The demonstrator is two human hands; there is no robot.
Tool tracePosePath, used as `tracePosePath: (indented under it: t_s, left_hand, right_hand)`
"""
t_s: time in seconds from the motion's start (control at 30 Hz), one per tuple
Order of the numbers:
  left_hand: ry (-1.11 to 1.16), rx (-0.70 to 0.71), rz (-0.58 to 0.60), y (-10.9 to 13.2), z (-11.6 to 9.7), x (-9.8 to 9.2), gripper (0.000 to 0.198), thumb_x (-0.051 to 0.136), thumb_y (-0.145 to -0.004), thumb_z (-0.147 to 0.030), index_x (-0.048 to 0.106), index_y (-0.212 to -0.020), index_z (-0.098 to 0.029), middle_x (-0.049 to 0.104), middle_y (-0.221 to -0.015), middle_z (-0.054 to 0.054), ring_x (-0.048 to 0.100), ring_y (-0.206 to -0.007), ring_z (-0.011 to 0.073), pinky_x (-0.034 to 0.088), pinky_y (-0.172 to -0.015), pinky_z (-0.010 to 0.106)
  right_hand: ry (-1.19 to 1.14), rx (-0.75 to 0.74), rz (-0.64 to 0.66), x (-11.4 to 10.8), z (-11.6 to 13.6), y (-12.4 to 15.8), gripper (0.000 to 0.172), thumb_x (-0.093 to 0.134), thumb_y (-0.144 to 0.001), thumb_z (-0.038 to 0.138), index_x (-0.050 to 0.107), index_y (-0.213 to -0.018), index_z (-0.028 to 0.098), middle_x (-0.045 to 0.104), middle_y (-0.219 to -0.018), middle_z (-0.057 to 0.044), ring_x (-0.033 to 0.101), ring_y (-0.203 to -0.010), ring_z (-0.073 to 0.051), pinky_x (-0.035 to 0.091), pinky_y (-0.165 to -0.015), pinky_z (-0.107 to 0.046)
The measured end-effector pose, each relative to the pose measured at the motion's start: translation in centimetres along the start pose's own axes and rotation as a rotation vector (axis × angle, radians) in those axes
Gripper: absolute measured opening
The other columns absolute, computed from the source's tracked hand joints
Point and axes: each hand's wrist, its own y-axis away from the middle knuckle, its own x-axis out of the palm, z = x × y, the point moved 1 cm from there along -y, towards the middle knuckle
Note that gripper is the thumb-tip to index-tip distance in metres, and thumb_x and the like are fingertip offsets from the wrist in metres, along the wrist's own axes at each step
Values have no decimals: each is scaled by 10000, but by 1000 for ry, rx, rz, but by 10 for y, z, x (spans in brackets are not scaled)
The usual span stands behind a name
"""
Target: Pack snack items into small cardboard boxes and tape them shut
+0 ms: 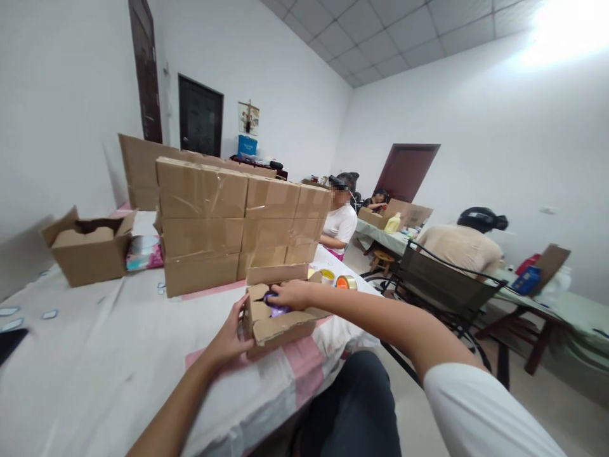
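Observation:
An open cardboard box (284, 331) with raised flaps rests near the table's front edge. My left hand (234, 336) grips its left end, thumb at the front side and fingers at the back. Reaching in from the right, my right hand (291, 294) has its fingers curled over a shiny purple object (278, 311) inside the box. That object is partly hidden by the hand and cardboard, so its kind cannot be made out. Just behind the box lie rolls of tape (346, 282).
Sealed cardboard boxes (204, 238) form a stacked wall behind the open box. Another open carton (92, 254) stands left, beside a pink and white package (144, 252). A wheelchair (457, 285) is to the right. Several people sit at tables beyond.

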Motion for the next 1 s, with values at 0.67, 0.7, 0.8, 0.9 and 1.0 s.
tracePosePath:
  t_s: [0.67, 0.7, 0.8, 0.9, 1.0]
  left_hand:
    - [53, -127, -8, -3, -11, 3, 1250, 929, -540, -411, 157, -1517, -302, 301, -1575, 190, 316, -1454, 443, 403, -1126, 581]
    - [51, -135, -18, -3, -9, 3, 1257, 932, -532, -401, 162, -1520, -298, 314, -1570, 191, 306, -1457, 452, 411, -1118, 582]
    - [38, -126, -75, -1, 2, 3, 1225, 917, -537, -399, 204, -1528, -288, 339, -1568, 179, 321, -1449, 456, 396, -1130, 587]
    - [18, -148, -182, 2, 15, 5, 1199, 916, -514, -401, 273, -1517, -274, 395, -1545, 163, 415, -1393, 438, 368, -1155, 579]
    - [-5, -233, -327, 2, 21, 10, 1097, 920, -504, -432, 402, -1455, -259, 530, -1435, 120, 539, -1273, 401, 456, -1096, 528]
  right_hand:
    - [-157, 59, -61, 22, 13, -17, 317, 462, -974, 132, 641, -1235, 144, 764, -987, -123, 732, -865, -260, 554, -681, -349]
    - [-164, 56, -57, 23, 12, -18, 293, 474, -967, 130, 673, -1182, 144, 764, -1001, -125, 732, -885, -262, 556, -692, -349]
    - [-210, 57, -34, 26, 9, -18, 223, 539, -936, 145, 735, -1043, 151, 764, -1050, -118, 728, -947, -277, 569, -730, -359]
    - [-255, 59, -45, 26, 7, -18, 217, 560, -919, 161, 749, -1026, 149, 758, -1088, -122, 723, -987, -295, 582, -756, -384]
    - [-280, 55, -84, 25, 8, -16, 218, 580, -896, 165, 754, -1024, 142, 759, -1083, -132, 724, -993, -315, 595, -753, -403]
